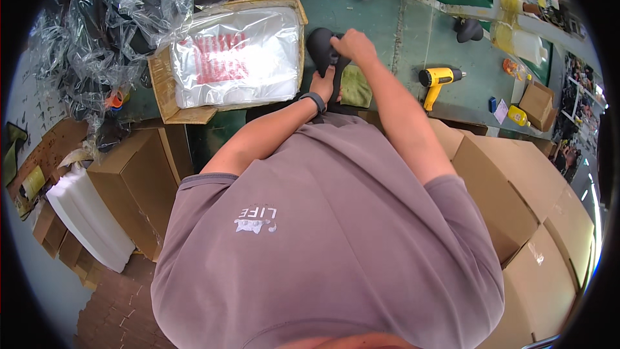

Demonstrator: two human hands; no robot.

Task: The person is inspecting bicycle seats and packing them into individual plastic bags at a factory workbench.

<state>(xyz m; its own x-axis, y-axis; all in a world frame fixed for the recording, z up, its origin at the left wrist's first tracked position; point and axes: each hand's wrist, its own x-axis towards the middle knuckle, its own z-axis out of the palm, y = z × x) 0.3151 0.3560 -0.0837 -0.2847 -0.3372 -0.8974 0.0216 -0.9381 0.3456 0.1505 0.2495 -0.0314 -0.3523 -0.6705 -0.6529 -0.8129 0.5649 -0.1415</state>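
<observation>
Handling of the black saddle [318, 43] at the frame's upper centre looks partway, since it is not yet released: the left hand [322, 85] closes around its lower part, while the right hand [356, 46] curls against its right side, though whether it pinches anything I cannot tell.

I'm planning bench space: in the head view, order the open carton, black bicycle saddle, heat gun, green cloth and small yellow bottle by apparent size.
Largest to smallest:
1. Open carton
2. Black bicycle saddle, though partly covered
3. Heat gun and green cloth: too alike to rank
4. Small yellow bottle
</observation>
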